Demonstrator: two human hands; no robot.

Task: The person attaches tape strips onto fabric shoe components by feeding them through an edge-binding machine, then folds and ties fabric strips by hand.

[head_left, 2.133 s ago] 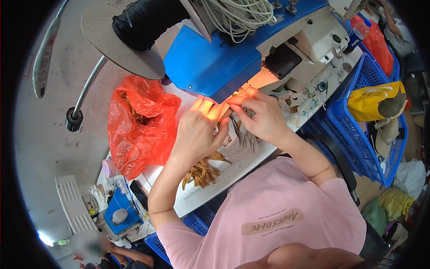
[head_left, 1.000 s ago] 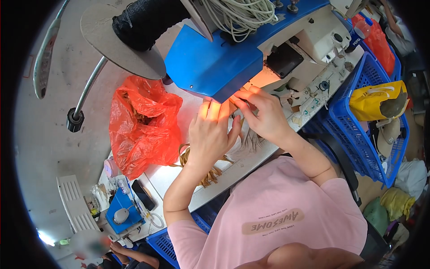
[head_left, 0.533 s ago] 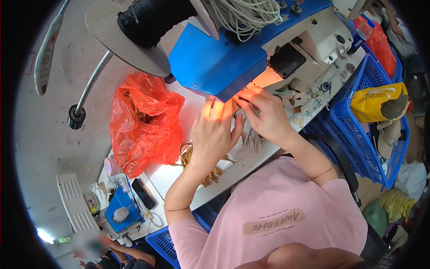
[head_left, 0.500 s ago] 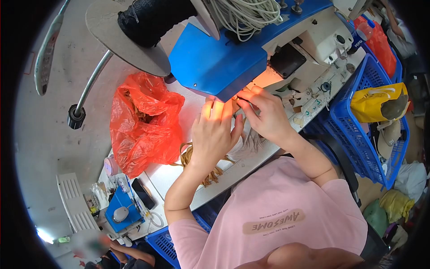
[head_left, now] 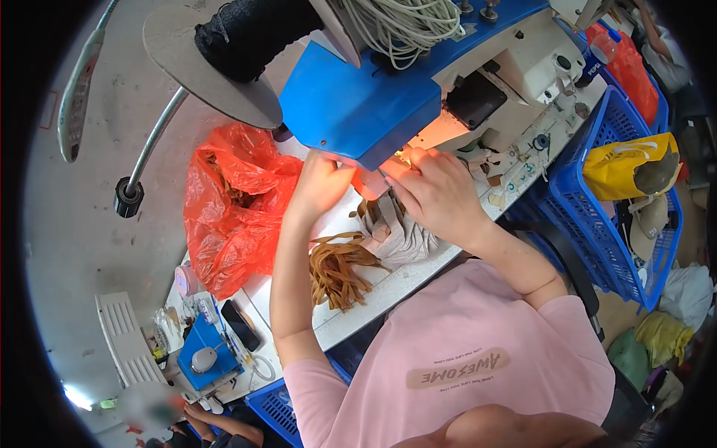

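My left hand reaches in at the left side of the blue sewing machine head; its fingers are mostly hidden behind the housing. Under the lamp glow on the right, my right hand has its fingers curled and pressed together by the needle area. What they grip is too small and covered to make out. Below my hands lie a bunch of brown strips and a stack of pale grey and brown pieces on the white table.
A red plastic bag holding brown strips stands left of my forearm. Above hangs a spool of black cord. A phone lies at lower left. Blue baskets stand to the right. Another person's arms show at lower left.
My left hand has moved up and left, away from my right hand to the side of the machine head, uncovering the brown strips and grey pieces. My right hand has barely shifted.
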